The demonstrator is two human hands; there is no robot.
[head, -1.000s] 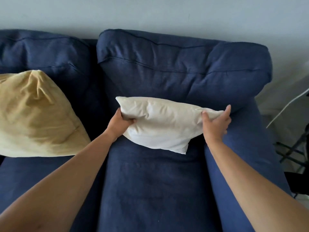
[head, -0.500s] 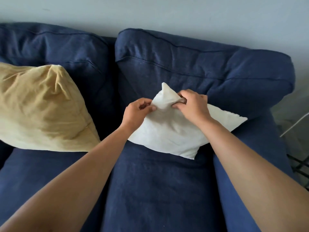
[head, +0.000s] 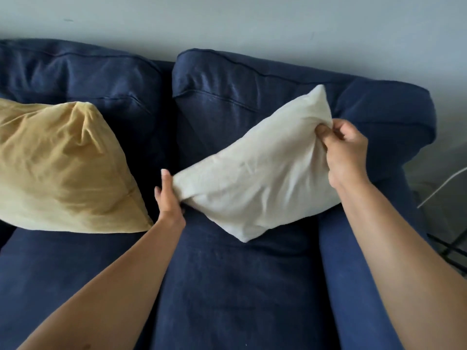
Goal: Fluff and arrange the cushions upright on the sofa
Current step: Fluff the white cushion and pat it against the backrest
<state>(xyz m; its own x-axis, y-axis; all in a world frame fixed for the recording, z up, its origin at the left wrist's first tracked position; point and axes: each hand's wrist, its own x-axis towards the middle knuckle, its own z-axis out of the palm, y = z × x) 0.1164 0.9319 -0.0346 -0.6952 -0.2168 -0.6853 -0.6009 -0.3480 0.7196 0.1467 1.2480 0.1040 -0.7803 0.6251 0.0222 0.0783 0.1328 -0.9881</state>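
Observation:
A white cushion [head: 257,178] stands tilted on one corner on the right seat of the dark blue sofa [head: 227,286], leaning against the back cushion. My right hand [head: 343,150] pinches its upper right edge just below the top corner. My left hand [head: 168,195] grips its lower left corner. A yellow cushion [head: 63,170] leans upright against the left back cushion, apart from both hands.
The sofa's right armrest [head: 358,286] runs under my right forearm. A pale wall [head: 227,21] rises behind the sofa. Beyond the armrest at the right edge are a thin white rod [head: 439,188] and a dark metal frame [head: 449,251] on the floor.
Both hands left the cushion's top corner and spread apart: the left went down to the lower left corner, the right to the upper right edge. The cushion turned and rose to the right.

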